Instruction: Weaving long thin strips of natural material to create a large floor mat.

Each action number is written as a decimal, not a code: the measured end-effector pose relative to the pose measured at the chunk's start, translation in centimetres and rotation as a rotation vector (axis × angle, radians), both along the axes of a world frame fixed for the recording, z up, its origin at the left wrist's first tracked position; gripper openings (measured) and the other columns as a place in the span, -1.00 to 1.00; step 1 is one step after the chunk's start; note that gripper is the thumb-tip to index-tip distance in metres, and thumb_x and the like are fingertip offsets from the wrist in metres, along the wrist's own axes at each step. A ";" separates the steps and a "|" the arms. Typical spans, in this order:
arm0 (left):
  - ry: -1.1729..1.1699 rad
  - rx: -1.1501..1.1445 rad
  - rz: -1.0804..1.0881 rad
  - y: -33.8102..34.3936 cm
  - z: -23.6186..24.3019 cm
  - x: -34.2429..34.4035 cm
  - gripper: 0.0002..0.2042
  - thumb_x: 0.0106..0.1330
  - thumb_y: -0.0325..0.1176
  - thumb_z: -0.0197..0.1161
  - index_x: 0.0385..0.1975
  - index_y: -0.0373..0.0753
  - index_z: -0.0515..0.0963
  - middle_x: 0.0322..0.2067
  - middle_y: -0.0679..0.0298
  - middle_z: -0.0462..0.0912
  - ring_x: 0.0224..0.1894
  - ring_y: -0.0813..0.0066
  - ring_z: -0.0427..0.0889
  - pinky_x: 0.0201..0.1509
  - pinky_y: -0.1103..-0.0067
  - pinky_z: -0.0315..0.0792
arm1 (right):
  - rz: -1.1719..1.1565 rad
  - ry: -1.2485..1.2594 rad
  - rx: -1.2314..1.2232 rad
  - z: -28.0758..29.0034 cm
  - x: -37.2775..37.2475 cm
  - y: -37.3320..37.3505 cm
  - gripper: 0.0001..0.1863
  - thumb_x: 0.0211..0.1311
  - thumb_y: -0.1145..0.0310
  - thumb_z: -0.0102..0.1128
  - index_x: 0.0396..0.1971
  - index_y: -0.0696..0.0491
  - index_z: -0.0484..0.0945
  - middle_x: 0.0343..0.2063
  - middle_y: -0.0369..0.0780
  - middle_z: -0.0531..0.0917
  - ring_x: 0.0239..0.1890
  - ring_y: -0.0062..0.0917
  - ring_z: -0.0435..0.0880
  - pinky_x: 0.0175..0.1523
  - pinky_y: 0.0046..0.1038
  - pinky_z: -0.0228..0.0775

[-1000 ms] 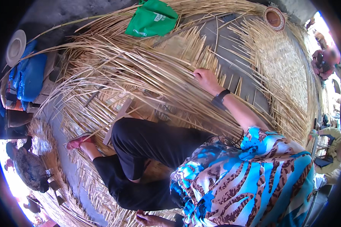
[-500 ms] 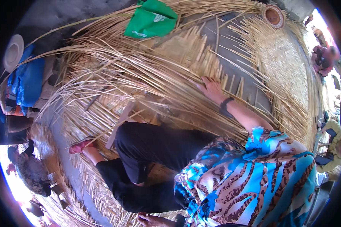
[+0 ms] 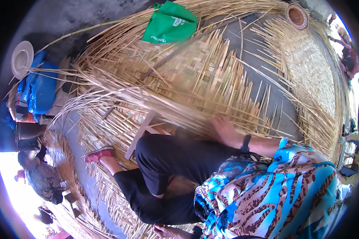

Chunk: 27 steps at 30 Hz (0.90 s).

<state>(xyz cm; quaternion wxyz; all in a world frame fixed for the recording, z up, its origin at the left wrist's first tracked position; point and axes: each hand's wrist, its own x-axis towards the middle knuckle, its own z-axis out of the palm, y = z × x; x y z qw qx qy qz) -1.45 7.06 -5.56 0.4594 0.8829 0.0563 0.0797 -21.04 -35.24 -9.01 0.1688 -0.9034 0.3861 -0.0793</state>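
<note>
Long split reed strips form a loose bundle that runs across the half-woven mat. Over the near end of this bundle is my right hand, with a dark band at its wrist. Motion smears its fingers and the strips beside it, so its grip does not show. At the bottom edge, beside my bent dark-trousered leg, lies my left hand, partly cut off. Its visible fingers are loosely apart, and nothing shows in them. A flat wooden slat lies by my knee.
A green bag lies on strips at the back. At left are a pale hat and a blue plastic bag. Another woven mat and a round hat are at right. Another person sits at lower left.
My right hand has moved toward my body, and the strips have swept down with it. More of the woven mat shows behind them. The whole view has shifted slightly.
</note>
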 end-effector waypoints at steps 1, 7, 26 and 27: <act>-0.003 -0.005 0.001 0.2 0.0 -0.1 -0.84 0.40 -0.39 0.07 -0.34 -0.34 0.52 -0.47 0.27 0.54 -0.42 0.53 0.47 -0.31 0.61 0.38 | 0.005 -0.005 0.005 -0.3 -0.1 -0.3 -0.26 -0.01 0.31 0.33 0.20 0.09 0.22 -0.14 -0.07 0.51 0.00 -0.14 0.46 0.14 -0.18 0.25; 0.001 0.000 0.004 0.6 0.7 -0.3 -0.84 0.40 -0.38 0.08 -0.35 -0.34 0.52 -0.48 0.28 0.54 -0.42 0.54 0.47 -0.32 0.61 0.38 | -0.156 -0.088 0.151 1.0 -0.4 -5.4 -0.41 0.12 0.06 0.27 0.04 0.13 0.41 -0.15 -0.08 0.51 0.03 -0.17 0.44 0.14 -0.06 0.19; 0.022 -0.054 0.050 3.3 2.2 -2.4 -0.86 0.38 -0.37 0.12 -0.39 -0.29 0.48 -0.52 0.36 0.49 -0.49 0.64 0.40 -0.43 0.69 0.30 | -0.201 -0.496 0.306 -1.4 13.9 -19.7 -0.75 0.29 0.24 0.15 -0.42 0.13 0.59 -0.48 -0.10 0.66 -0.44 -0.33 0.65 -0.28 -0.34 0.44; 0.008 -0.050 0.066 3.3 2.4 -2.3 -0.86 0.38 -0.37 0.12 -0.39 -0.29 0.48 -0.52 0.36 0.49 -0.49 0.64 0.40 -0.43 0.69 0.30 | -0.185 -0.506 0.316 -1.3 15.8 -19.6 -0.75 0.29 0.24 0.15 -0.42 0.13 0.59 -0.48 -0.10 0.66 -0.44 -0.33 0.65 -0.28 -0.34 0.44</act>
